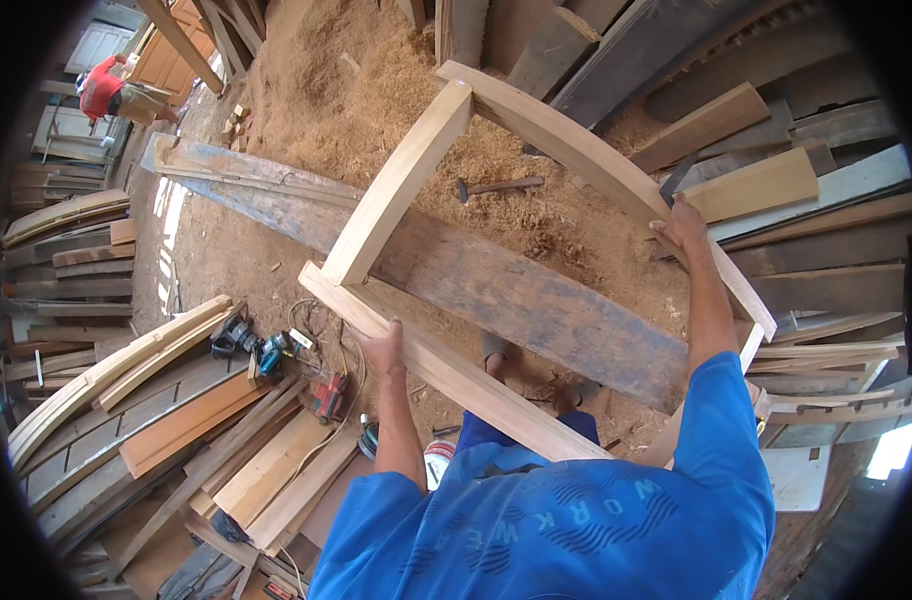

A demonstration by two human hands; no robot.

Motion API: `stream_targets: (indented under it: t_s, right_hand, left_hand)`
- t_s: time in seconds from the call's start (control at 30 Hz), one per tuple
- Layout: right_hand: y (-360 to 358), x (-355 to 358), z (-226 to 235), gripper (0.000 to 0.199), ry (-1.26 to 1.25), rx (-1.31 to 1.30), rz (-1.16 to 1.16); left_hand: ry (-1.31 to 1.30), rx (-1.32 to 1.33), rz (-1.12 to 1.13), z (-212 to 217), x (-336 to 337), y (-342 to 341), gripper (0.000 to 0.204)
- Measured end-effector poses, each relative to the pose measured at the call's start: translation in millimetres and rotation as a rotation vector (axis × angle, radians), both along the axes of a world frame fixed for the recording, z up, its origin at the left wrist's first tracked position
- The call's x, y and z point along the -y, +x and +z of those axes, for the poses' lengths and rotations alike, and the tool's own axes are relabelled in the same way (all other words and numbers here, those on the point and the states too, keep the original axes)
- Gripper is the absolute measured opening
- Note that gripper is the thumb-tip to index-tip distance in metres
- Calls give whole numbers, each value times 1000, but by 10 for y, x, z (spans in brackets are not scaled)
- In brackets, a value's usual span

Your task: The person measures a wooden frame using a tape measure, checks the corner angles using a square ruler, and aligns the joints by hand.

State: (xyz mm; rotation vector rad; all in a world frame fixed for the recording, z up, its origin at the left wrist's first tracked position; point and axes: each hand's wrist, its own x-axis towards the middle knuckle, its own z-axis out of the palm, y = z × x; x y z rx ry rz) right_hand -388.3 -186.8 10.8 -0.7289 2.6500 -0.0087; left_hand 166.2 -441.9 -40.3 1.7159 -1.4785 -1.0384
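Note:
A large pale wooden frame [400, 185] is held up in front of me, above a worn plank. My left hand [384, 350] grips its near long rail, close to the left corner, with the thumb on top. Out to the right, my right hand [684, 228] is closed around the far long rail. A dark flat piece [679, 180] shows beside its fingers; whether the hand touches it I cannot tell. The worn plank [516, 285] runs under the frame from far left to near right. My body hides part of the frame's near right end.
A hammer [499, 187] lies on sawdust [361, 110] beyond the plank. Boards are stacked at the right [826, 290] and left [191, 430]. Power tools [274, 350] and cords lie at the left. A person in red [104, 90] bends over at the far left.

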Motion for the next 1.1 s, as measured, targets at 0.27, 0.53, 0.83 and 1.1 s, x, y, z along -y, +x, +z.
stream_targets:
  t_s: [0.27, 0.53, 0.83, 1.1]
  right_hand:
    - [139, -22, 110, 75, 138, -34, -29]
    - [584, 79, 1107, 74, 106, -228, -38]
    - [1176, -80, 3293, 67, -237, -653, -31]
    - [1710, -146, 5199, 70, -664, -1237, 177]
  left_hand:
    - [676, -525, -11, -294, -1394, 252, 59]
    - [883, -541, -182, -156, -1920, 125, 45]
    - [881, -793, -389, 472, -1338, -347, 49]
    - [537, -1056, -519, 2014, -162, -719, 53]
